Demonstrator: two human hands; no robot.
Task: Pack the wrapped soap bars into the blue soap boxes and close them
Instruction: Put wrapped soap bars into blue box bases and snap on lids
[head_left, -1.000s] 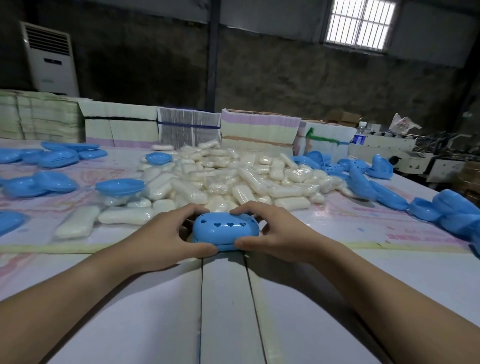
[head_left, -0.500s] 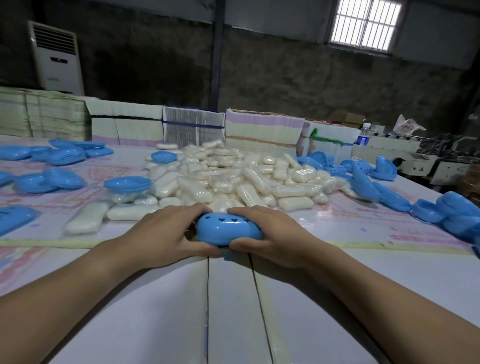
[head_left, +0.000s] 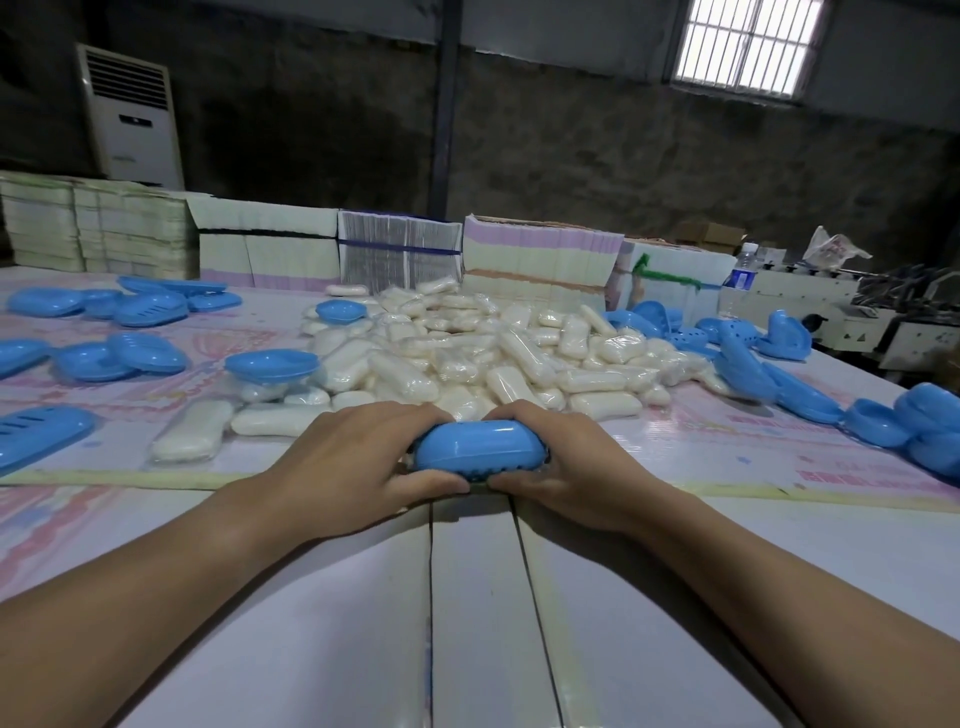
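Note:
A closed blue soap box (head_left: 480, 449) sits at the middle of the table, held from both ends. My left hand (head_left: 358, 457) grips its left end, fingers over the top and thumb under the front edge. My right hand (head_left: 566, 462) grips the right end the same way. The box is tipped so its perforated underside shows along the near edge. Behind it lies a big heap of wrapped white soap bars (head_left: 467, 358). Whatever is inside the box is hidden.
Loose blue box halves lie at the left (head_left: 124, 358) and at the right (head_left: 810, 400). One blue half (head_left: 272, 364) rests on bars left of the heap. Stacks of flat cartons (head_left: 540, 254) line the table's far edge. A white table surface (head_left: 478, 597) lies near me.
The box has rolled away from me in my hands: its heart-shaped holes on top are out of sight, and its perforated bottom now shows at the near edge.

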